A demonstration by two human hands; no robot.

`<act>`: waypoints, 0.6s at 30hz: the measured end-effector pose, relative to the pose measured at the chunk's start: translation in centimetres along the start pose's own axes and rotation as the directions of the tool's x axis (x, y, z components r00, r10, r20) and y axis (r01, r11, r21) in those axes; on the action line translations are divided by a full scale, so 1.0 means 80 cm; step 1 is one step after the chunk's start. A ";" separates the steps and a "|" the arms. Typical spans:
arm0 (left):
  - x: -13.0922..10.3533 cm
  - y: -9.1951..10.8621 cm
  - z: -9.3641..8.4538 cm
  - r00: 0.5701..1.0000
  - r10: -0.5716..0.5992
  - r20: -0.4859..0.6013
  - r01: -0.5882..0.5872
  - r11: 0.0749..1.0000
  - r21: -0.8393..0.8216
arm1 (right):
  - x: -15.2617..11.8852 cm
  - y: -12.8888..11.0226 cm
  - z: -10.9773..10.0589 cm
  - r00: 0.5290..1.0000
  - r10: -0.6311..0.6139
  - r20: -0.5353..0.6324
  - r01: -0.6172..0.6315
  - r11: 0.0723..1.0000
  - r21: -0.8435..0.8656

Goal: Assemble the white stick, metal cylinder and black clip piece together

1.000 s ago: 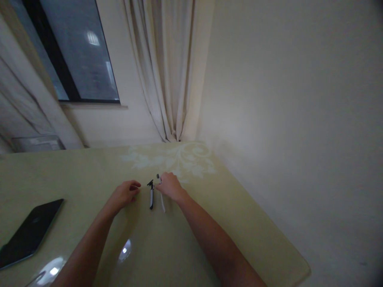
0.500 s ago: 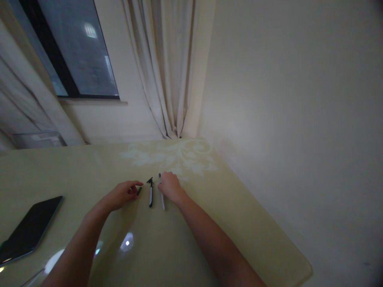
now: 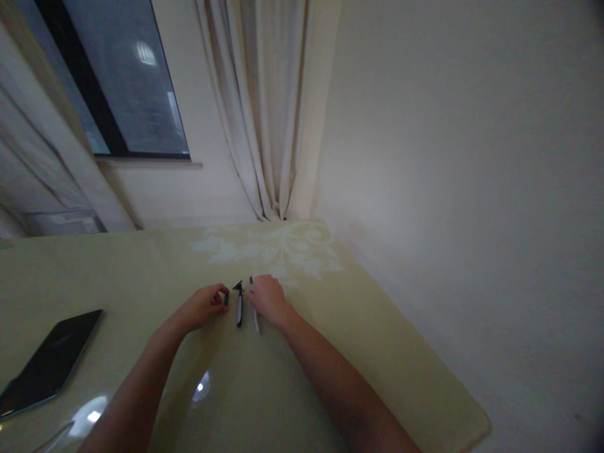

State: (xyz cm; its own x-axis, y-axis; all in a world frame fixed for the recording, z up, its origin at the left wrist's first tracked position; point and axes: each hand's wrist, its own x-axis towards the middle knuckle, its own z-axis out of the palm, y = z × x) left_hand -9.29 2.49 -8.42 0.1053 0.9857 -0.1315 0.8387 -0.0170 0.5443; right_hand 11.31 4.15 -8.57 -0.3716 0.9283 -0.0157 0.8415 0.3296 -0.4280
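Razor (image 3: 240, 309) is black and grey, slim stick (image 3: 257, 322) white, dark-tipped, tabletop (image 3: 283, 390) yellow-green (white leafy scrollwork), flat device (image 3: 51, 362) black.

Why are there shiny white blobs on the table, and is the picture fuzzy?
In the head view, the glossy table shows glare, probably from lamps; in the head view, a soft shadow lies near the left hand; in the head view, the light is dim and the razor's fine details look fuzzy.
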 end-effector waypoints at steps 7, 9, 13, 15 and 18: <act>-0.001 0.027 -0.001 0.998 0.007 -0.062 0.001 0.992 0.128 | -0.008 0.012 -0.021 0.998 0.034 -0.058 -0.040 0.994 -0.102; -0.002 0.037 0.005 0.998 -0.009 -0.064 0.019 0.985 0.171 | -0.013 0.018 -0.033 0.997 0.026 -0.066 -0.033 0.993 -0.113; -0.007 0.051 0.020 0.995 -0.084 -0.059 0.096 0.962 0.256 | -0.028 0.031 -0.052 0.998 -0.017 -0.064 0.009 0.993 -0.114; -0.011 0.055 0.027 0.994 -0.103 -0.047 0.113 0.951 0.287 | -0.034 0.035 -0.056 0.998 -0.026 -0.064 0.020 0.994 -0.105; -0.016 0.062 0.033 0.993 -0.113 -0.046 0.121 0.938 0.324 | -0.039 0.039 -0.060 0.997 -0.041 -0.067 0.036 0.996 -0.080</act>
State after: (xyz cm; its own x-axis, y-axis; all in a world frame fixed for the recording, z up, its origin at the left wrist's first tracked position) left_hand -3.86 0.72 -7.76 -0.0142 0.9880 -0.1541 0.9729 0.0492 0.2261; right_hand 16.95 3.09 -5.53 -0.3791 0.9233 0.0621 0.8564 0.3755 -0.3544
